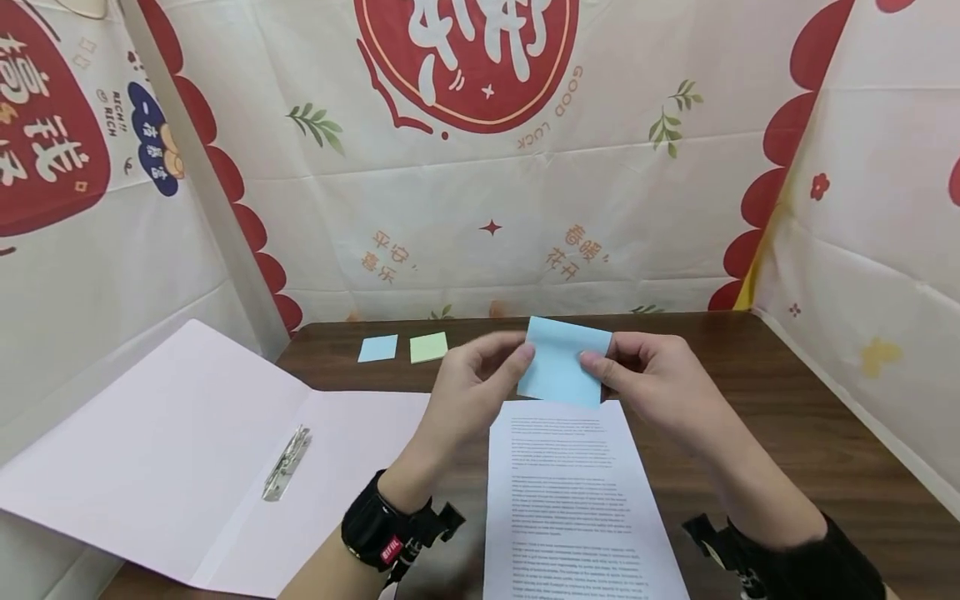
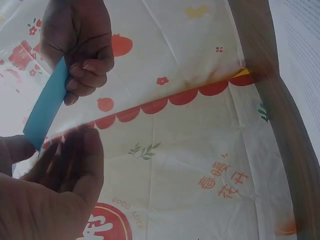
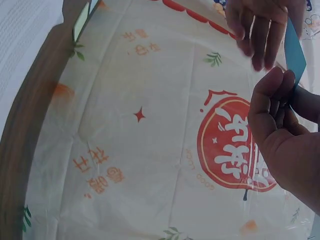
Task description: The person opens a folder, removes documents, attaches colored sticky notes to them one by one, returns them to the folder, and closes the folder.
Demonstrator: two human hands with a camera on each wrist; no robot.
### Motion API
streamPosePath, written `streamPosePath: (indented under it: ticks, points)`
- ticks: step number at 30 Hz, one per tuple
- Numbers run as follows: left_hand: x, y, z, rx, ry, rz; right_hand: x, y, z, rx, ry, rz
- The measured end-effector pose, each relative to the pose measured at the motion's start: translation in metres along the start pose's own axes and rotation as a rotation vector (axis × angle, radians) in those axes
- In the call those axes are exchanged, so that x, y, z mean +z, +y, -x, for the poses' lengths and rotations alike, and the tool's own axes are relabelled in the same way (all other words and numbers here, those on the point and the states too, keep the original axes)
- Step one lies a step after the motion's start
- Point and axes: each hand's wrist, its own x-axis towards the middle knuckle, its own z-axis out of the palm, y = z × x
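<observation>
- Our fingers (image 1: 525, 354) pinch a blue sticky note (image 1: 564, 362) from both sides: the left hand (image 1: 468, 383) grips its left edge between thumb and fingertips, the right hand (image 1: 652, 379) its right edge, holding it in the air above the top of the printed sheet.
- The worktop (image 1: 787, 433) is dark wood, closed in by printed cloth walls.
- An open white folder (image 1: 172, 450) with a metal clip (image 1: 287, 462) lies at the left, partly hanging over the worktop's edge.
- The printed sheet (image 1: 577, 500) lies in front of us, between our forearms.
- The held note, we judge, is very light and limp: it will bend or crease under a firm squeeze, so a gentle hold at opposite edges suits it best.
- Two further notes, one blue (image 1: 377, 348) and one green (image 1: 429, 347), lie side by side near the back wall.
</observation>
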Motion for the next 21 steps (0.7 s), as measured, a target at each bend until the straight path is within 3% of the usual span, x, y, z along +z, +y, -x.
streamPosePath:
  ticks: [1, 3, 9, 17, 21]
  points:
    - [0.0, -0.001, 0.0, -0.057, -0.016, 0.013, -0.001, 0.0, 0.0, -0.004, 0.004, 0.028]
    - [0.0, -0.002, 0.0, -0.098, -0.035, 0.004, -0.002, 0.002, 0.0, -0.012, 0.0, 0.063]
    - [0.001, -0.008, -0.001, -0.099, -0.04, 0.003, -0.002, 0.004, 0.0, -0.018, -0.009, 0.09]
    - [0.005, -0.015, -0.001, -0.137, -0.001, 0.075, -0.002, 0.007, 0.005, -0.016, 0.112, 0.119]
    - [0.006, -0.017, 0.0, -0.145, -0.008, 0.125, -0.001, 0.01, 0.006, -0.029, 0.117, 0.133]
